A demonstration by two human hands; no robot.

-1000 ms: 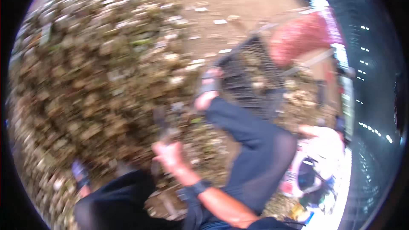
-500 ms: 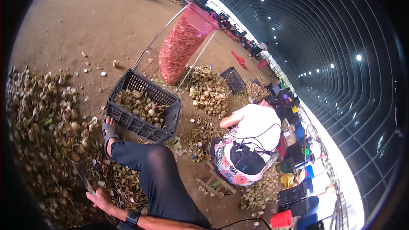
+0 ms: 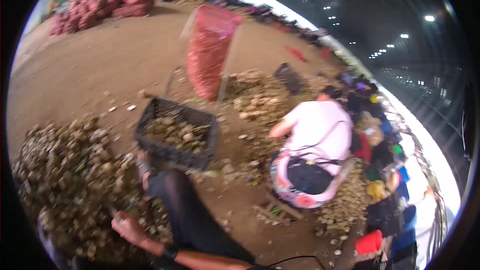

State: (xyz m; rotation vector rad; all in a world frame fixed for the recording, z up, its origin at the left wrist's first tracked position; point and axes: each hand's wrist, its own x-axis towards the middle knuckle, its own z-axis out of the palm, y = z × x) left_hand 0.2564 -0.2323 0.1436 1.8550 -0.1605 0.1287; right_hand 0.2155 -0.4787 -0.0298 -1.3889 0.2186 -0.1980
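Note:
My right hand (image 3: 129, 227) reaches in from the lower edge, a dark band on its wrist. Its fingers are closed around a knife (image 3: 111, 209), whose blade is smeared by motion and plainer in the earlier head picture. Below and beyond the hand spreads a big heap of garlic bulbs (image 3: 75, 170) with dry stems and leaves. A black plastic crate (image 3: 172, 157), partly filled with bulbs, stands past my bent leg (image 3: 187, 215) in dark trousers. My left hand does not show.
Behind the crate a tall red mesh bag (image 3: 207, 55) hangs full on a thin frame. To the right a person (image 3: 320, 130) in a pale top sits bent over, beside more bulbs (image 3: 345, 202) and a red bucket (image 3: 369, 242). Stacked red sacks (image 3: 132, 2) lie far back.
The whole view has turned, so the crate, mesh bag and seated person sit differently in the picture, and more far sacks show. My right hand still grips the knife, a little further right.

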